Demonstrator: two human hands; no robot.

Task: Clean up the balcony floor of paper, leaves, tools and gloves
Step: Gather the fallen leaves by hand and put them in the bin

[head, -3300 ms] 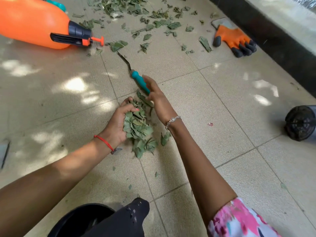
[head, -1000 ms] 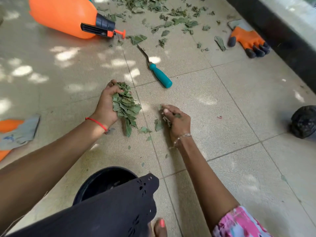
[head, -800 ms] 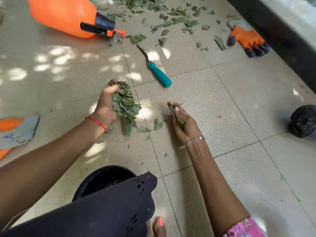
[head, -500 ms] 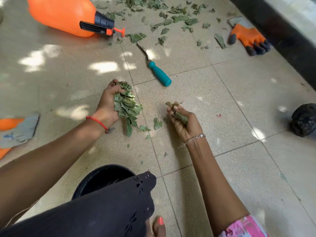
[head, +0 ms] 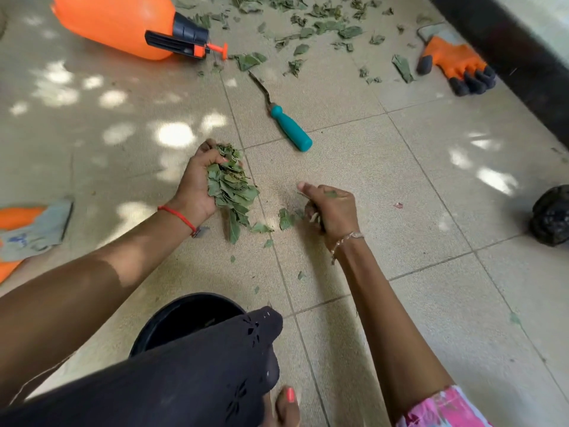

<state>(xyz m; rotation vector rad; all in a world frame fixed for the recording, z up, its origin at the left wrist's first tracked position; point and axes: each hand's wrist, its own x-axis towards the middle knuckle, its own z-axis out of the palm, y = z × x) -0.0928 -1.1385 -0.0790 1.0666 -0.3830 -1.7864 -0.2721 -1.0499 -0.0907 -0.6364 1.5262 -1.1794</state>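
Note:
My left hand [head: 197, 183] holds a thick bunch of green leaves [head: 231, 188] just above the tiled floor. My right hand [head: 331, 209] is palm down to its right, fingers curled round a few leaves. Loose leaves [head: 284, 218] lie on the tile between both hands. A teal-handled tool [head: 291, 127] lies beyond them. An orange glove [head: 455, 64] lies at the far right by the dark wall base. Another orange and grey glove [head: 29, 228] lies at the left edge. Many scattered leaves [head: 320, 26] cover the far floor.
An orange sprayer bottle [head: 117, 21] lies on its side at the far left. A black bucket [head: 184, 318] stands near my knee, partly hidden by dark cloth. A black pot [head: 551, 215] lies at the right edge. A dark wall base [head: 508, 57] runs along the right.
My right hand turned from palm up back to palm down over the floor, still curled on a few leaves. My left hand kept its bunch in place.

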